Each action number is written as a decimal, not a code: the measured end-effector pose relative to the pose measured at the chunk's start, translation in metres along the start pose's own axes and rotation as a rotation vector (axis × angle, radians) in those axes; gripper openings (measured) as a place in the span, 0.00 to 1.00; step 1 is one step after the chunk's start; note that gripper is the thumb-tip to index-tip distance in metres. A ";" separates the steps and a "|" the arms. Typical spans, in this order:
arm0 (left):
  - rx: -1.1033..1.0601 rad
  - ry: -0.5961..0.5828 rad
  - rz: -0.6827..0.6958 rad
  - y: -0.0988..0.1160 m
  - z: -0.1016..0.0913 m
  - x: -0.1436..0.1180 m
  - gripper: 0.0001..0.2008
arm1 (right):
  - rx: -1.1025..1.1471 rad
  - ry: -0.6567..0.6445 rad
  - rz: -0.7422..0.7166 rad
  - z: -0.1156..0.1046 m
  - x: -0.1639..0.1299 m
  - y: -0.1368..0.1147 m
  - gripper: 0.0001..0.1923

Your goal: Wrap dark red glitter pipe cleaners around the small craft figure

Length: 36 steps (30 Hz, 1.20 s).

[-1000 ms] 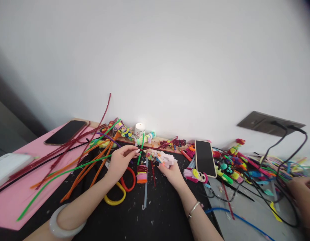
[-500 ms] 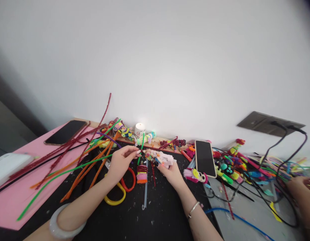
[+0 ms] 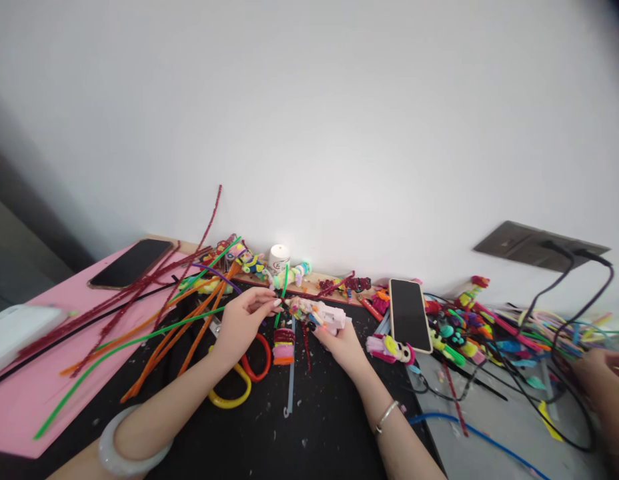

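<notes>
The left hand (image 3: 242, 320) pinched a thin pipe-cleaner end, fingers together; the right hand (image 3: 339, 340) clamped the light, soft, bendable pipe-cleaner figure (image 3: 314, 312), seemingly best gripped mid-body.

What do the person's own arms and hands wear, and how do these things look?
Both forearms are bare, with no sleeves. The left wrist carries a thick, pale, smooth bangle. The right wrist carries a thin silver bracelet. The left hand has light-painted fingernails. No gloves on either hand.

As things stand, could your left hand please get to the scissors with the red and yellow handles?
Probably yes: the left hand hovers just above the scissors, whose handles lie uncovered on the black mat. It is pinching a small piece, though.
</notes>
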<state>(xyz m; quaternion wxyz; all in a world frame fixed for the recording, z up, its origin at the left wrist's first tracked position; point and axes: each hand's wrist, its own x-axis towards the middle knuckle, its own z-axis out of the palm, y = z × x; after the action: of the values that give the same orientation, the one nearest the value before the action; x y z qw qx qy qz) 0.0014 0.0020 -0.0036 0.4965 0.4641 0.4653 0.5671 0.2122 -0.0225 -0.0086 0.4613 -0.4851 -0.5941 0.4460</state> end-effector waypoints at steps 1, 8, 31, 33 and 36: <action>0.000 0.000 -0.001 0.000 0.000 0.000 0.14 | -0.002 0.000 0.005 0.000 0.000 0.000 0.17; -0.001 -0.009 0.007 -0.002 0.001 0.001 0.15 | 0.007 0.003 0.016 0.000 0.000 0.001 0.14; 0.054 -0.009 0.056 -0.003 0.000 0.000 0.14 | 0.013 -0.006 -0.032 0.000 0.001 0.001 0.17; 0.064 -0.015 0.065 -0.004 -0.001 0.000 0.13 | 0.012 -0.009 -0.031 0.000 0.001 0.001 0.18; 0.079 -0.018 0.079 -0.005 -0.001 -0.001 0.13 | -0.002 -0.017 -0.019 0.000 0.001 0.000 0.19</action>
<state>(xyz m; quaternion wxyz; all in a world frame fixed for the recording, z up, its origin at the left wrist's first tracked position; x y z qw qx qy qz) 0.0012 0.0013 -0.0083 0.4595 0.5064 0.4640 0.5632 0.2120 -0.0220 -0.0082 0.4598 -0.4761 -0.6029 0.4454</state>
